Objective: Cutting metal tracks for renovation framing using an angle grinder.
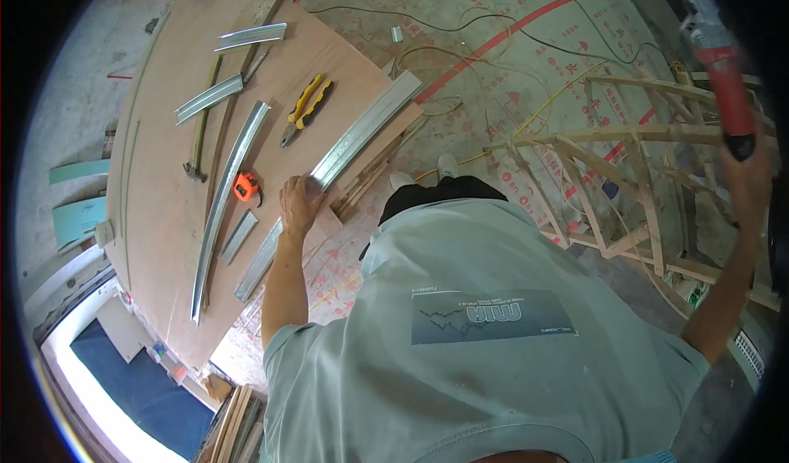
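My left hand (pixel 300 204) grips a long, slightly curved galvanized metal channel (pixel 362 126) lying along the right edge of a plywood board (pixel 164 241). My right hand (pixel 742 175) is raised at the far right, closed on a red-and-silver angle grinder (pixel 723 81), slightly blurred. Other metal channel pieces (pixel 242 163) lie on the board, some short, one long. Between them are yellow-and-black pliers (pixel 306 109) and an orange tape measure (pixel 246 187). A hammer (pixel 205 126) with a long handle lies further left.
A curved wooden frame (pixel 637 183) stands on my right. Cables (pixel 460 27) cross the floor's printed protective sheeting (pixel 542 76). Teal boards (pixel 78 216) lie beyond the plywood's left side, above a bright opening (pixel 70 331). Loose timber strips (pixel 234 422) are at the lower left.
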Tool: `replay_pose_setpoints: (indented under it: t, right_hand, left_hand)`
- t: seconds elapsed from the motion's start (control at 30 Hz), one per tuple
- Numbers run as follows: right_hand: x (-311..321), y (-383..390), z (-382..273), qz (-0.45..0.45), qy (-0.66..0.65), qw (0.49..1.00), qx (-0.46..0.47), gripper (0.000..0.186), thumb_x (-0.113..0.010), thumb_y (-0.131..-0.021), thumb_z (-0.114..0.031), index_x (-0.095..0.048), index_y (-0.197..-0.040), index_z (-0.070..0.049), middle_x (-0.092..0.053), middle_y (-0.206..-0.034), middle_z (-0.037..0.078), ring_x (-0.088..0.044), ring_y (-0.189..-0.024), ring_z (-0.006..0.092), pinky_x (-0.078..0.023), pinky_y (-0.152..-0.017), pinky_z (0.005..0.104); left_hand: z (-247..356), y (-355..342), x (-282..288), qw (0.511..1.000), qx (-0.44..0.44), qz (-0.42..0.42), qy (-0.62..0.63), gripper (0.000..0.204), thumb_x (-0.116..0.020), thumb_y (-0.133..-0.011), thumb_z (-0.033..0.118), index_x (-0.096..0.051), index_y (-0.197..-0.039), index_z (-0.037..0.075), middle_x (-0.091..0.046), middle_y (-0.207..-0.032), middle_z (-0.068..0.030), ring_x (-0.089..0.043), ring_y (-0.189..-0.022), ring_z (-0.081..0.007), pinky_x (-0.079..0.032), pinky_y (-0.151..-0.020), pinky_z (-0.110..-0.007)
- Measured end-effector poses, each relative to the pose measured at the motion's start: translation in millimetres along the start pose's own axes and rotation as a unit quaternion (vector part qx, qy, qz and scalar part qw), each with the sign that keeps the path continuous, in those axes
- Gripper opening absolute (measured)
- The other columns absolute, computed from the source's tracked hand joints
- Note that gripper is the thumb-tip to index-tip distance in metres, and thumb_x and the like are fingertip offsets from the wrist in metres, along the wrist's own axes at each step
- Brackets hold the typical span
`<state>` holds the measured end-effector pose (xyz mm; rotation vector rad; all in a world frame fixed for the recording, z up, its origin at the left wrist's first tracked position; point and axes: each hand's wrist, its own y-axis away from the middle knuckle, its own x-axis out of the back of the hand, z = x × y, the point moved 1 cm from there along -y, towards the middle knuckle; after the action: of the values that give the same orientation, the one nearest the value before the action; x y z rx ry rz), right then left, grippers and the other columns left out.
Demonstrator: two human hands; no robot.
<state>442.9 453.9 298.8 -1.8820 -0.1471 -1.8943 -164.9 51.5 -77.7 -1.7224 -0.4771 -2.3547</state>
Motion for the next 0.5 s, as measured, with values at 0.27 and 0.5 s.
replay_pose_setpoints:
  t: [0.27, 0.5]
  right_hand:
    - [-135, 74, -138, -0.152, -0.367, 0.909, -0.123, 0.063, -0.081, -0.072, -0.017, -0.059, -0.130, -0.004, -0.065, -0.097, 0.007, -0.060, -0.086, 0.0152, -0.050, -0.080, 0.0323]
    - [-201, 94, -184, -0.200, -0.461, 0.851, -0.156, 0.058, -0.081, -0.071, -0.015, -0.059, -0.122, 0.001, -0.065, -0.096, 0.009, -0.059, -0.086, 0.0154, -0.050, -0.080, 0.0321]
  left_hand:
    - [13, -4, 4, 0.999, -0.026, 0.015, 0.028, 0.065, -0.081, -0.079, 0.029, -0.055, -0.136, 0.010, -0.058, -0.119, -0.0130, -0.055, -0.115, -0.0344, -0.042, -0.098, -0.048]
    - [7, -11, -8, 0.998, -0.051, -0.005, 0.041, 0.063, -0.077, -0.084, 0.027, -0.052, -0.138, 0.005, -0.057, -0.125, -0.0162, -0.054, -0.116, -0.0365, -0.041, -0.099, -0.049]
